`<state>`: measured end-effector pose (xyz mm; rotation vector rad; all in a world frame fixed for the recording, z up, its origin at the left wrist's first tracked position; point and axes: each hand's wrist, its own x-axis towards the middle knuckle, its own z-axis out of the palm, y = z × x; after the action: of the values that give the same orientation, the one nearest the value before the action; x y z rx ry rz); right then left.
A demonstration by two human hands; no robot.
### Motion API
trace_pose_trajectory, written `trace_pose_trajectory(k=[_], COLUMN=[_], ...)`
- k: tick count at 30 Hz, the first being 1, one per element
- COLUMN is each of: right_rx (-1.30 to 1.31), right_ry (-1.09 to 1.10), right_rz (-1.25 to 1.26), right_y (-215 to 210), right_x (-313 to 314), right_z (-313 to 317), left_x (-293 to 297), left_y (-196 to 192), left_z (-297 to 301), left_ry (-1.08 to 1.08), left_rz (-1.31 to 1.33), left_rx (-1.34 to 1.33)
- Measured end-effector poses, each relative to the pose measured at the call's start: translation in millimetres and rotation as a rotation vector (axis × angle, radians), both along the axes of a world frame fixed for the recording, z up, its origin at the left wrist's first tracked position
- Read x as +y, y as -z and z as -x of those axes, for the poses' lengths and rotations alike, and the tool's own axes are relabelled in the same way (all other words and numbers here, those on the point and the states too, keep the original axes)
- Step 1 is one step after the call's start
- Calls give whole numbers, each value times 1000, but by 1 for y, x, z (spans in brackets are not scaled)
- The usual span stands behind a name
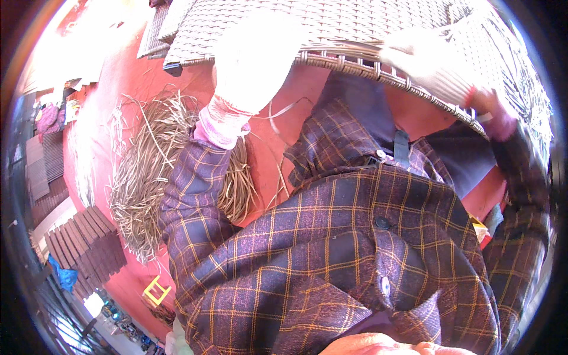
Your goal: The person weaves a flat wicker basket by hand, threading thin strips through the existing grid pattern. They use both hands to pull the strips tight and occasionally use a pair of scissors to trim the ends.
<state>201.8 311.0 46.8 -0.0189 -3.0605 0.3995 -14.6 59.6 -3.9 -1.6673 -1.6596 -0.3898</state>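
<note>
A large pale woven wicker panel [307, 23] fills the top of the view, its braided rim [378, 74] running down to the right. My left hand [254, 65], in a white glove, rests against the panel's lower edge near the middle; glare washes out the fingers. My right hand [429, 62], also in a white glove, closes over the braided rim further right. A thin loose strip [284, 112] curls below the rim between my hands. My purple plaid sleeves and jacket fill the lower half.
A heap of dry flat weaving strips [148, 171] lies on the red floor [148, 77] to the left. Dark woven mats [89, 242] are stacked at the lower left, beside a small yellow stool [155, 290]. More loose strips hang at the panel's right end [526, 89].
</note>
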Motion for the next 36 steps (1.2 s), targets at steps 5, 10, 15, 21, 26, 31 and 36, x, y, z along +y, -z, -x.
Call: trace_pose_trajectory(k=[5,10,15,21,26,31,36], right_rx=[-371,-386,-77,144,-75,-186,-160], right_ry=[628,663,83,-241,-199,-22,-66], right_rz=[676,846,109,-323,-350,-146,-205], right_y=[-68,-63,-11,12,7,16,33], right_x=[-37,-48,-28,-4,2,-14,-18], right_z=[-53,-48,-38,-28,-8,27,42], left_x=[35,34,-5,-34,-40,-45,-40], left_y=[-12,-51,-56,-26,-25,-26,-23], left_z=[-13,2,38,49,50,41,29], left_ry=[358,547,465,174,141,151,87], left_rz=[258,431,396,328,305,332,257], left_rx=[-441,-424,-343,-134,-37,-180,71])
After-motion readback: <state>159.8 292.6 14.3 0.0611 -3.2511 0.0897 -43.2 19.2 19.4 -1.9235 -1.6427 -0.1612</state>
